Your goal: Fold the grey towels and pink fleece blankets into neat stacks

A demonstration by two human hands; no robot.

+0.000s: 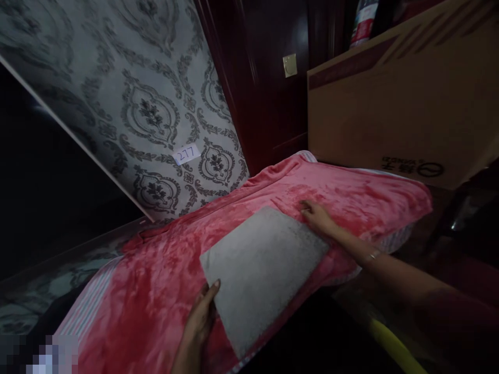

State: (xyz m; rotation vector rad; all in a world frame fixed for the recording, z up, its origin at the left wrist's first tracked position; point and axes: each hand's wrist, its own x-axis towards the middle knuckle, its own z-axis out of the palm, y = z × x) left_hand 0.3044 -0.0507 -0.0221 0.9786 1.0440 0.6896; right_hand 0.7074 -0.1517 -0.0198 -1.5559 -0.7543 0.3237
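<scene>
A grey folded cloth (262, 270) lies flat on a pink plush blanket (156, 291) that covers a bed. My left hand (200, 319) rests at the cloth's near left edge, fingers closed along it and thumb on top. At the cloth's far right corner my right hand (317, 215) lies with its fingers bent and its fingertips on the blanket. A thin bracelet (372, 255) circles my right wrist.
A patterned grey wall (148, 104) with a small label reading 277 (186, 154) stands behind the bed. A large cardboard box (401, 104) sits at the bed's far right, beside dark red wood panelling (268, 78). Something yellow (393, 345) shows at the lower right.
</scene>
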